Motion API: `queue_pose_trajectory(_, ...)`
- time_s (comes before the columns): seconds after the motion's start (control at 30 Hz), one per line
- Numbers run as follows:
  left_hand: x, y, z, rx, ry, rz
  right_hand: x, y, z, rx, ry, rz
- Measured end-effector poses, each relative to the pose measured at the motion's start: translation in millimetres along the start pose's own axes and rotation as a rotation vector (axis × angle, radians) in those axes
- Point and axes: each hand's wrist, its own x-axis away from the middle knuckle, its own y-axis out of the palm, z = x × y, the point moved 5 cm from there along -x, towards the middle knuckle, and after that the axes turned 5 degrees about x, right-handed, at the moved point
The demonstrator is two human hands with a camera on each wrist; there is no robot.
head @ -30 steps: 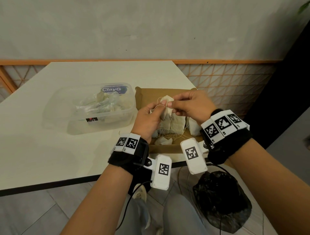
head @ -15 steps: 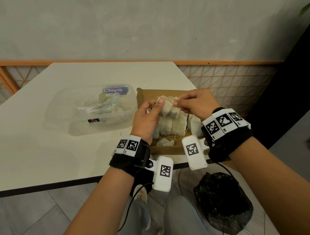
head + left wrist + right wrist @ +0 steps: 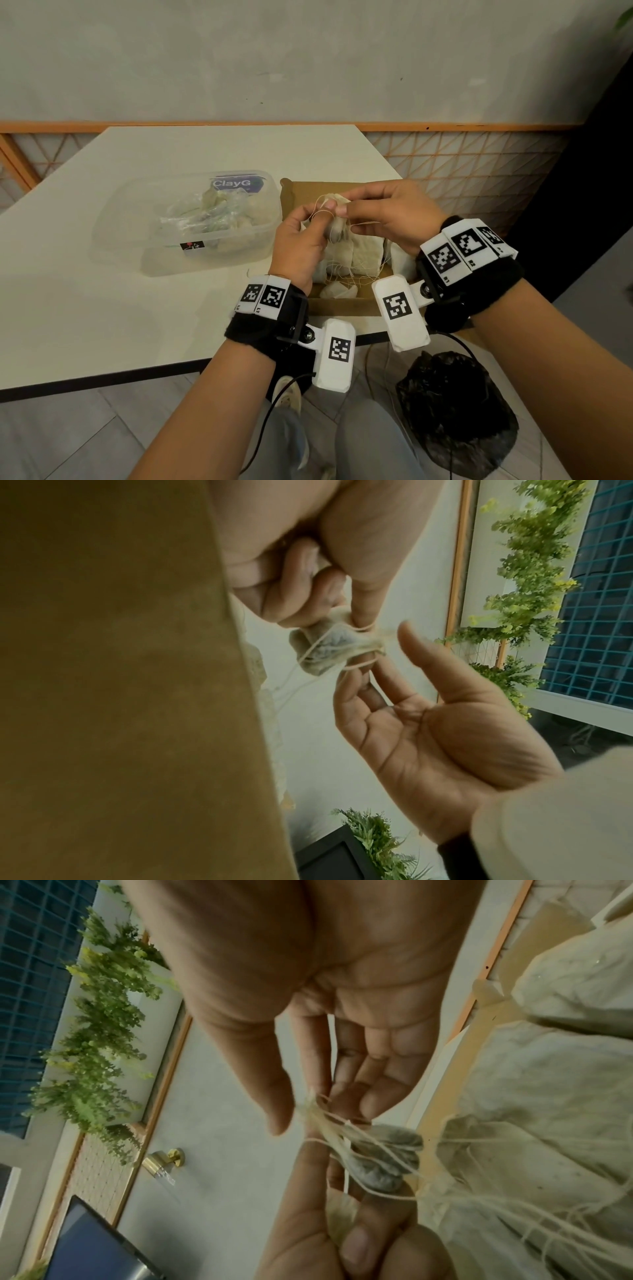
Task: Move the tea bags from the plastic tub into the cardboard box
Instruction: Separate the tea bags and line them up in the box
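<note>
The white table [image 3: 102, 291] runs from the wall to its dark near edge, with broad bare surface along the left side and in front of the plastic tub [image 3: 113, 226], which sits near the middle, lid off, with wrapped tea bags [image 3: 205, 219] heaped inside; just beside it, at the table's right edge near the front corner, stands the cardboard box [image 3: 301, 192], its floor already crowded with pale tea bags in the box [image 3: 363, 253] and their loose threads, leaving little free room within. Below the front edge a black bag [image 3: 455, 411] sits on the floor tiles. Above the box both hands meet: the left hand [image 3: 301, 246] grips a crumpled tea bag [image 3: 329, 647] between curled fingers and thumb, while the right hand [image 3: 394, 219] pinches the string [image 3: 315, 1112] at the bag's top with thumb and forefinger, other fingers loosely spread
</note>
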Motion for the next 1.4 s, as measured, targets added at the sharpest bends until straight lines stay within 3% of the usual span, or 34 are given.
queue_pose_trajectory(0.23,-3.0,-1.8,-2.6,-0.032,0.010,0.013,-3.6,-2.0,-5.9,0.191,-0.066,0.117)
queue_pose_trajectory(0.33,-2.5,3.5,-7.6,-0.098,-0.054,-0.085,-8.3,-12.4,-10.6,0.174,-0.036,0.118)
queue_pose_trajectory(0.47,0.2,7.3,-10.9,-0.169,-0.072,-0.160,-9.6,-15.8,-17.0,0.444,-0.052,0.038)
queue_pose_trajectory(0.6,-0.1,3.6,-10.6,-0.144,-0.121,-0.087,-9.6,-29.5,-23.9,0.735,-0.040,-0.004)
queue_pose_trajectory(0.73,-1.8,-1.6,-10.3,-0.083,-0.167,0.005,1.5,-53.1,-24.0,0.987,0.059,-0.093)
queue_pose_trajectory(0.93,-3.2,-2.1,-10.7,-0.032,-0.181,0.014,18.7,-60.8,5.5,1.140,0.210,-0.309)
queue_pose_trajectory(1.1,-4.1,-3.3,-12.7,-0.031,-0.193,0.029,4.0,-61.2,33.7,1.302,0.185,-0.228)
queue_pose_trajectory(1.4,-5.5,-5.1,-15.4,-0.052,-0.201,0.028,-1.5,-62.2,23.2,1.368,0.036,-0.096)
